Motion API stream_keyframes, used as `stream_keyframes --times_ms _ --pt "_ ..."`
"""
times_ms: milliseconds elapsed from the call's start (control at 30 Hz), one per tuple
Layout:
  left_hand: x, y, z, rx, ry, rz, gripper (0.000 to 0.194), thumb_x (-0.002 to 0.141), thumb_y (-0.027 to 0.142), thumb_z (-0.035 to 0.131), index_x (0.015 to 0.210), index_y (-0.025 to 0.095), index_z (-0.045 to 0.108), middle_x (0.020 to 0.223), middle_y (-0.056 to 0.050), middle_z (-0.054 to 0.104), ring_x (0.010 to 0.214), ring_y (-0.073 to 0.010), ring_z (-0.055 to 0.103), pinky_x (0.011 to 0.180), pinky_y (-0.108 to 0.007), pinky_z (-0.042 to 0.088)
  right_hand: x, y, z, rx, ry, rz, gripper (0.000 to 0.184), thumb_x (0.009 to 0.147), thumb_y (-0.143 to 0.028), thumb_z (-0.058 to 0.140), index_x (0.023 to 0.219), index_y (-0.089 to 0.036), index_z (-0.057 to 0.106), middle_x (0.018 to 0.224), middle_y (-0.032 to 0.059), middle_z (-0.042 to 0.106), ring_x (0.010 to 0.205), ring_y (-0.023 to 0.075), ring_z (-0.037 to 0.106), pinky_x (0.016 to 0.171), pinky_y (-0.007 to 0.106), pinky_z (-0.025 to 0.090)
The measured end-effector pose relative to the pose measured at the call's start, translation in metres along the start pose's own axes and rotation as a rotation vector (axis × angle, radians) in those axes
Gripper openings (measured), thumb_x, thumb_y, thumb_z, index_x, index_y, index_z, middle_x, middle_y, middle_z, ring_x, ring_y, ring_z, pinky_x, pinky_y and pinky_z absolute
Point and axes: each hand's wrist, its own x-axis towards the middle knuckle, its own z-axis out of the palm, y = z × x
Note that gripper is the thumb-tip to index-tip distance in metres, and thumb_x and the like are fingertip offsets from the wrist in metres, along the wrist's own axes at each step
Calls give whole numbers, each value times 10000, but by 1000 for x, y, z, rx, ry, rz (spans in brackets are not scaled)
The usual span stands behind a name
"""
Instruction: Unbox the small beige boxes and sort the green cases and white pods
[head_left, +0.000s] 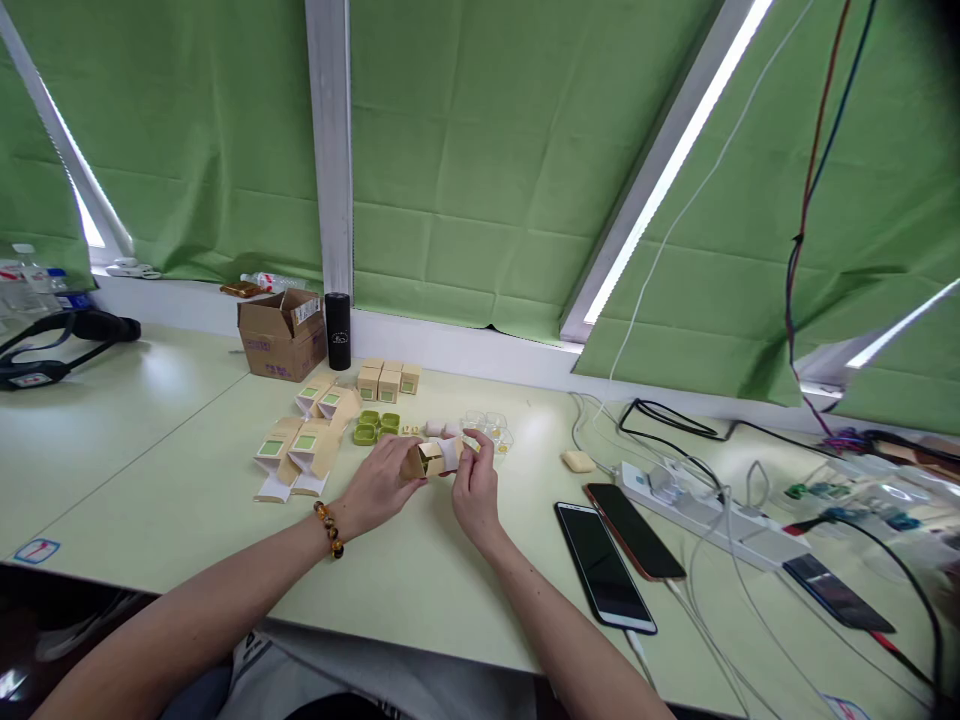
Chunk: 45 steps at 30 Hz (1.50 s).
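A small kraft-paper box (pixel 424 461) with its end flap open is held between both hands above the table. My left hand (pixel 381 484) is closed around the box's left part. With the fingers of my right hand (pixel 476 487) I pinch the white inner flap at its right end. Something green shows inside the box, too small to make out. Just beyond the hands stand several green square cups (pixel 376 427), pinkish-white pieces (pixel 442 428) and clear plastic cups (pixel 487 428). Flattened or part-folded kraft boxes (pixel 306 447) lie to the left, and closed kraft boxes (pixel 388 381) stand behind.
A cardboard carton (pixel 282 335) and a black cylinder (pixel 338 332) stand at the back. To the right lie a white phone (pixel 604 566), a dark phone (pixel 634 531), a cream case (pixel 578 461) and a power strip (pixel 709 515) with tangled cables. A headset (pixel 67 340) sits far left.
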Motion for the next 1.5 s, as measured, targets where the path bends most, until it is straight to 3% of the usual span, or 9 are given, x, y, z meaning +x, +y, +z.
stream_keyframes --times_ms 133,333,500,700,867,1100,1300,1400,1500 --pt "0 0 0 -48 23 -3 494 965 295 661 1416 225 473 1268 -132 634 1193 -295 597 1015 -484 517 7 -3 0 254 57 27 386 1034 -531 441 1319 -272 428 1295 124 688 820 208 697 601 333 574" --pt "3 3 -2 -119 8 -15 353 976 243 631 1321 224 559 1201 -108 670 1153 -273 601 1019 -461 503 14 4 -2 315 98 81 388 1023 -536 453 1304 -269 463 1405 142 600 961 234 694 663 378 617" --pt "2 0 -1 -104 -12 -26 529 974 241 634 1484 249 491 1365 -111 640 1289 -291 551 1114 -515 461 14 9 -6 -16 150 -238 307 1036 -324 410 1133 -243 690 1345 130 545 1277 270 554 1034 493 530" --pt "1 -3 1 -98 14 -12 578 986 258 624 1535 253 441 1376 -130 624 1298 -298 550 1118 -540 467 6 -6 -8 -323 87 -530 300 999 -222 501 1192 -289 721 1470 102 480 1447 338 388 1177 634 379" --pt "0 -4 1 -88 50 -3 596 985 253 618 1549 273 427 1413 -135 592 1338 -305 527 1136 -551 461 4 -9 -6 -470 85 -653 318 937 -137 578 1165 -293 736 1518 97 443 1488 375 312 1163 650 397" --pt "0 -6 2 -77 84 -39 636 979 218 607 1575 285 397 1434 -129 572 1393 -306 475 1165 -547 436 4 -8 -9 -419 126 -718 146 871 -134 672 890 -259 745 1433 81 525 1444 389 372 1136 648 425" --pt "1 -9 1 -81 95 -64 675 943 158 601 1575 286 400 1434 -121 564 1395 -304 468 1172 -551 439 1 -8 -5 -451 70 -738 135 855 -131 706 760 -223 678 1452 82 507 1447 391 351 1121 622 440" --pt "0 -8 0 -30 83 -44 658 951 160 586 1573 270 401 1423 -126 568 1373 -305 484 1154 -556 461 1 -9 -4 -463 65 -698 76 865 -155 705 853 -230 703 1459 97 492 1465 385 325 1146 627 420" --pt "1 -5 -2 53 64 11 630 976 175 559 1578 255 393 1422 -138 564 1361 -316 487 1131 -566 483 1 -8 -4 -441 82 -638 163 882 -198 692 1034 -250 721 1478 106 477 1477 383 312 1167 650 388"
